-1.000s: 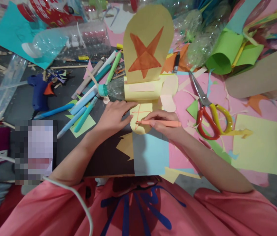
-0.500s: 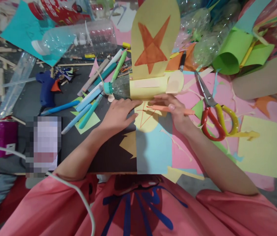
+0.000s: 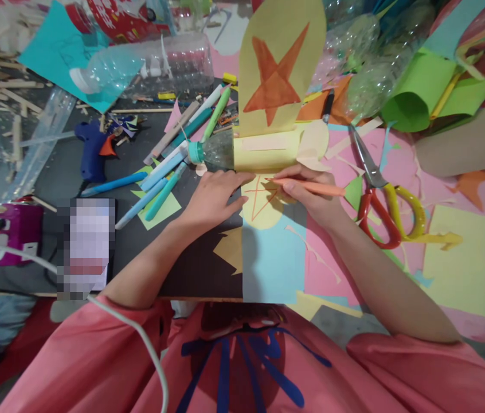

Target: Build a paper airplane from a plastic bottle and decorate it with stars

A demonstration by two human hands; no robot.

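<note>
My right hand is closed round an orange marker, its tip on a small yellow paper piece with orange star lines. My left hand lies flat with fingers stretched, pressing the left edge of that paper. Just above sits a plastic bottle wrapped in yellow paper, with a tall yellow flap bearing an orange star. A light blue sheet lies under the small paper.
Red and yellow scissors lie right of my right hand. Several markers and a blue glue gun lie to the left. Clear bottles, green rolled paper and paper scraps crowd the back.
The right hand has moved the marker from the lower part of the small paper up toward the bottle, adding star lines. The view shifted slightly left. The left hand stayed pressing.
</note>
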